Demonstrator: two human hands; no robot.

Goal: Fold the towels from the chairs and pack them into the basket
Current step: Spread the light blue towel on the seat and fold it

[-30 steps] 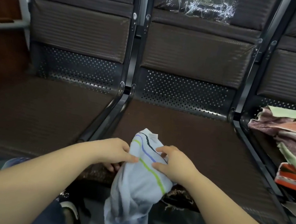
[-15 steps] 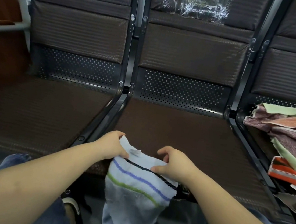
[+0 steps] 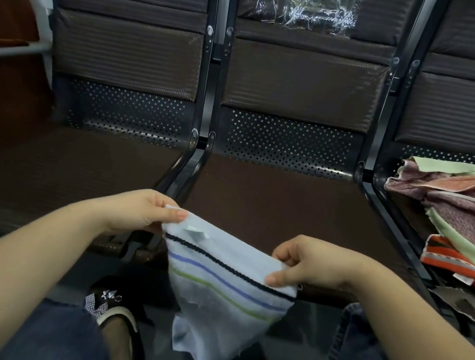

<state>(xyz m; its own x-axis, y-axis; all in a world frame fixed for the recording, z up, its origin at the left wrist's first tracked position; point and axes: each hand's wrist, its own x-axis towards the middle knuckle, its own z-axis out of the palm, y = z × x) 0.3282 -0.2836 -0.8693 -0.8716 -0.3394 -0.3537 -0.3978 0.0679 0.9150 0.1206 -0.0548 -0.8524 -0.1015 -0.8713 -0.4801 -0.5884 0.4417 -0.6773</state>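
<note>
Hands pinched the striped towel's top corners: left hand (image 3: 142, 213), right hand (image 3: 306, 263); striped towel (image 3: 219, 289) hung before the near middle seat (image 3: 271, 207). Corners wanted levelling, edge taut, before folding.

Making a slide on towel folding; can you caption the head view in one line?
Both hands, left hand and right hand, pinch the top corners of a striped pale-blue towel before the middle chair.

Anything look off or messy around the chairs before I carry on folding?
The towel pile on the right seat is a crumpled heap, unfolded. A crinkled clear plastic sheet sticks to the middle backrest. Otherwise nothing stands out.
</note>
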